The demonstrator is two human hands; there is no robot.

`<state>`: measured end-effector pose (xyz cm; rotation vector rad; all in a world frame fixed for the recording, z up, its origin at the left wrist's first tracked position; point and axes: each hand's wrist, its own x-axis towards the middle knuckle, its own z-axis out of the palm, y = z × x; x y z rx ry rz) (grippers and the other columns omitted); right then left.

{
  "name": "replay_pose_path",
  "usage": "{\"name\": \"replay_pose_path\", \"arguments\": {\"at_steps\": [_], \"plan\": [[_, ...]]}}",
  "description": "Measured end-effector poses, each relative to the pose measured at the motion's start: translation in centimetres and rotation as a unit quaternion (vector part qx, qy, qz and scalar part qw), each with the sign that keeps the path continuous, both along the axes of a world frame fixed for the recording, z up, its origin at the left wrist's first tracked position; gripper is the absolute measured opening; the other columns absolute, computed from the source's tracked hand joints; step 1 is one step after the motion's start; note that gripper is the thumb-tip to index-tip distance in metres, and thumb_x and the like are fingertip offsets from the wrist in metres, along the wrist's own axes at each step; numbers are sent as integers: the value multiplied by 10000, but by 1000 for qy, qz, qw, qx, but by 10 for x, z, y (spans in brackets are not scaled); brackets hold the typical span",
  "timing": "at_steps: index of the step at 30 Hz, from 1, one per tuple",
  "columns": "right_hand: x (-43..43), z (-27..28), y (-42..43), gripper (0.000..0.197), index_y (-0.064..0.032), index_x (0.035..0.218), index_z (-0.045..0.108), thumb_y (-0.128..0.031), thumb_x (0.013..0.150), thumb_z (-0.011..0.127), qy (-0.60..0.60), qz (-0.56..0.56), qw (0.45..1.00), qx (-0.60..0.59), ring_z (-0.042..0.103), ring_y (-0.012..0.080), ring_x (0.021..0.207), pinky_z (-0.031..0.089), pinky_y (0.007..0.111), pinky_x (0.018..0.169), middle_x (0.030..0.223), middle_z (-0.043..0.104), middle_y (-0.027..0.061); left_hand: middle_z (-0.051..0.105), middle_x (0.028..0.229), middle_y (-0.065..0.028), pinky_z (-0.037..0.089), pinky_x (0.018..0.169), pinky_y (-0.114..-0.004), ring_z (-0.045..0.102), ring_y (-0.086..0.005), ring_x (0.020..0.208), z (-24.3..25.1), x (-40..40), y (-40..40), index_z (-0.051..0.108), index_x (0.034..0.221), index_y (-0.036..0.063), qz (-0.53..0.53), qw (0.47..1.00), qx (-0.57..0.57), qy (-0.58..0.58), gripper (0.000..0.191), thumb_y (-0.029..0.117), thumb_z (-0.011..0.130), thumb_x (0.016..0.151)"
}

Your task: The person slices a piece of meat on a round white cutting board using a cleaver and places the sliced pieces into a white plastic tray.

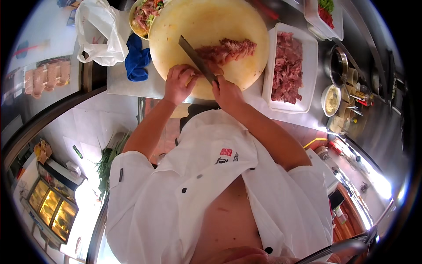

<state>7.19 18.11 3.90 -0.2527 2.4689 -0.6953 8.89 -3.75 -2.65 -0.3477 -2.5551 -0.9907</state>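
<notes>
A cleaver (197,61) is in my right hand (229,92), its blade slanting up and left over a round cutting board (178,19). Sliced reddish meat (227,54) lies fanned out on the board, to the right of the blade. On the blade's other side, my left hand (180,84) rests at the board's near edge. Its curled fingers press on the end of the meat, close to the blade; the fingers partly hide that end.
A white plastic tub (313,72) of cut meat (286,67) stands right of the board. On the left are a blue cloth (136,59), a white plastic bag (102,36) and a bowl of mixed food (145,16). Farther right sits a bowl of pale paste (331,100).
</notes>
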Motion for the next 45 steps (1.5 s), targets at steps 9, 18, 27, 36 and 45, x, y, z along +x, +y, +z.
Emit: {"name": "replay_pose_path", "arguments": {"at_steps": [9,18,27,36,45], "plan": [[2,56,13,253,-49,1086,565,-297,1094,518,38,65,997,12,712,429,806,575,555,745,886,721,194,663,1203,-78,554,942,-449,636,-346,1083,-18,6,2,676,1145,104,24,997,-39,58,324,72,809,851],[14,81,29,256,-56,1090,563,-303,1105,499,-15,111,989,94,734,401,807,594,535,743,907,723,180,678,1121,-79,564,916,-438,638,-337,1060,-24,3,-4,727,1025,86,6,997,-48,68,205,55,802,836],[1,58,15,236,-44,1091,542,-275,1103,494,-74,119,986,94,721,422,834,584,541,767,948,709,218,667,1092,-81,556,921,-440,634,-347,1031,-21,-2,-6,703,1039,83,-7,998,-35,41,238,46,797,823],[-19,27,-26,176,-32,1130,563,-162,1013,550,-22,173,980,100,762,385,827,620,492,730,983,721,196,657,1089,-92,549,920,-464,623,-357,1026,-19,-1,-6,682,1052,86,-16,999,-22,45,222,63,765,847],[-18,0,-16,214,-29,1132,553,-216,1030,565,113,167,977,64,770,373,822,627,484,710,972,731,193,669,1052,-97,542,914,-459,622,-374,1029,-23,-1,-3,684,1023,72,25,998,-42,44,183,76,763,859]]}}
